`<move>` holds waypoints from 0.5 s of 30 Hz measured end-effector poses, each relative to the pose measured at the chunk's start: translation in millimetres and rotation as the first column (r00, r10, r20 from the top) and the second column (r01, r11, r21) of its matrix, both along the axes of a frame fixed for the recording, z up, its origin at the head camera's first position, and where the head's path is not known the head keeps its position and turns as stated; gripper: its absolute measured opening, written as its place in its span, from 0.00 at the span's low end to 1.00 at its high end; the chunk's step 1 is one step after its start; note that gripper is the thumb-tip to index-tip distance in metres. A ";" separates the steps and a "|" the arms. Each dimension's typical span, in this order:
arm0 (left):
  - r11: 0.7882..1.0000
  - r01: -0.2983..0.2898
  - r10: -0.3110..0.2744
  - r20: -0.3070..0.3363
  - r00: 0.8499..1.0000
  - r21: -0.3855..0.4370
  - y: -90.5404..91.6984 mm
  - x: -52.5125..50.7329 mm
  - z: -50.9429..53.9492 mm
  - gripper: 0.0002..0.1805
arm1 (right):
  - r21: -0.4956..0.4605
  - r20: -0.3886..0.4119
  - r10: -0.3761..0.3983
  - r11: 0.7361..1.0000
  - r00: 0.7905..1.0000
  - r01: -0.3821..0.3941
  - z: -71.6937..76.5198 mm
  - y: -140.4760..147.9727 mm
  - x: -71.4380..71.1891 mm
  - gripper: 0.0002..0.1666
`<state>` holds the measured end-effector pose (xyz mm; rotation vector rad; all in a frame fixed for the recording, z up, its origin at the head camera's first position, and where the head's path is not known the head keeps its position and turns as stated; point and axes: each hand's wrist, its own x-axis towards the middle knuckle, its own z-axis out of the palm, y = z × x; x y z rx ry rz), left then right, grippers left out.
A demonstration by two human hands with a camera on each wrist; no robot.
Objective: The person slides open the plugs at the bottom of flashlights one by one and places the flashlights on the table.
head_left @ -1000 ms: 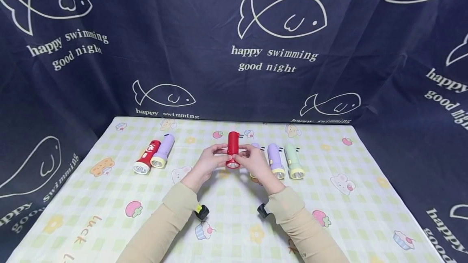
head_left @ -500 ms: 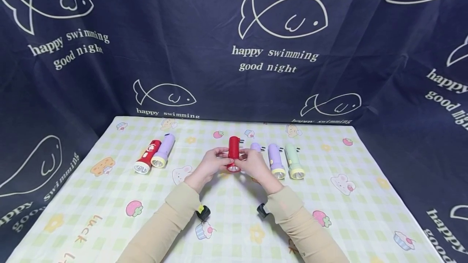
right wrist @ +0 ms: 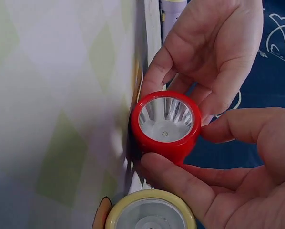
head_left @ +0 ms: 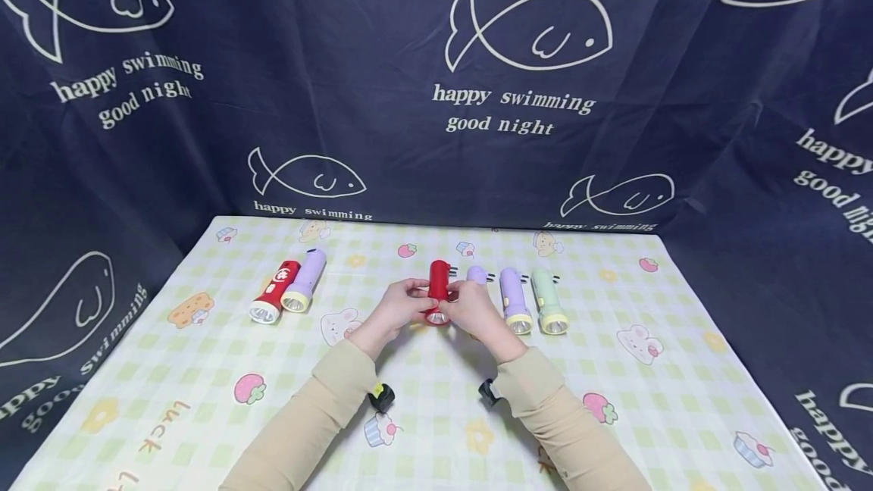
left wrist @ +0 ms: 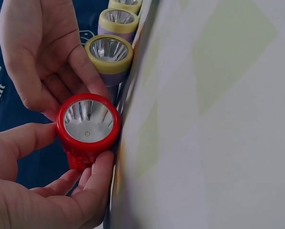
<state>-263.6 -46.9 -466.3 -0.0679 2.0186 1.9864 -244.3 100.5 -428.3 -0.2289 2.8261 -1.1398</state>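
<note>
One red plug-in flashlight (head_left: 439, 277), centre of table (head_left: 426, 438), facing six o'clock, pinched by my left hand (head_left: 398, 307) and my right hand (head_left: 477, 311), with two lilac flashlights (head_left: 512, 294) and one mint flashlight (head_left: 546, 295) at its three o'clock.

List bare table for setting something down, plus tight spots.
Free: cloth right of the green torch; between the left purple torch and left grip; between the sleeves. Crowded: from the held torch to the green torch, the right grip partly hiding a purple torch; also the left purple torch, close beside a red-white torch.
</note>
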 end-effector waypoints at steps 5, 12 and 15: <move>1.000 0.009 -0.009 -0.020 1.000 -0.024 1.2 -0.8 -1.8 0.24 | 0.050 -0.018 0.012 0.999 1.000 -0.011 1.3 -0.5 0.1 0.21; 0.999 0.016 -0.017 -0.021 1.000 -0.049 2.0 0.4 2.6 0.23 | 0.094 -0.019 0.014 0.996 1.000 -0.013 2.7 -2.7 -0.9 0.19; 0.998 0.016 -0.017 -0.021 1.000 -0.060 1.6 0.5 3.6 0.23 | 0.112 -0.007 0.016 0.994 1.000 -0.016 4.0 -3.3 -1.0 0.20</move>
